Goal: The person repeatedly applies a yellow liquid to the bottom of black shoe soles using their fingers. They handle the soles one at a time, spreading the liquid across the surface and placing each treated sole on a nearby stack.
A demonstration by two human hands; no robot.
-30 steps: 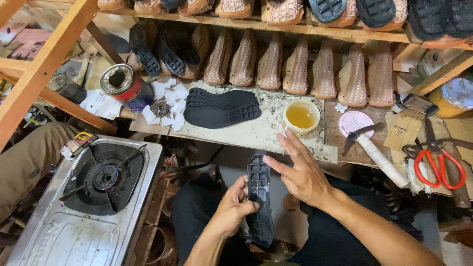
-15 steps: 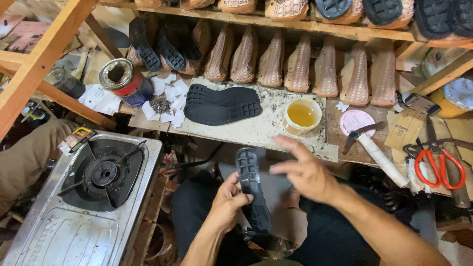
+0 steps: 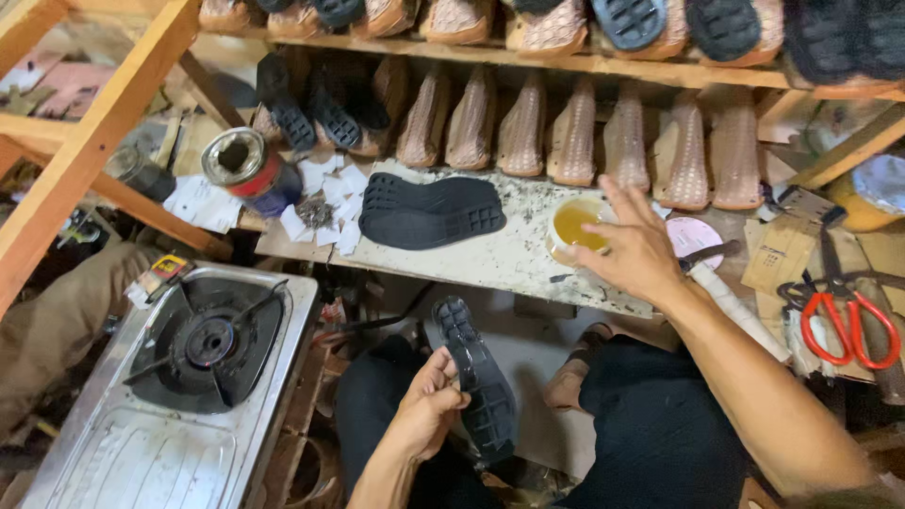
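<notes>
My left hand (image 3: 429, 401) grips a black rubber shoe sole (image 3: 479, 377) over my lap, tread side up, toe pointing away from me. My right hand (image 3: 633, 247) hovers with fingers spread at the white cup of yellow glue (image 3: 573, 226) on the workboard, fingertips at its rim. A pair of black soles (image 3: 429, 211) lies flat on the board to the left of the cup.
A gas stove (image 3: 203, 344) stands at my left. A red tin can (image 3: 247, 170) and paper scraps sit on the board's left end. Red-handled scissors (image 3: 844, 320) and a white-handled tool (image 3: 735, 302) lie at right. Rows of woven shoe uppers (image 3: 570, 132) line the shelves behind.
My right hand left the held sole and reached forward to the glue cup. My left hand turned the sole and lowered it slightly.
</notes>
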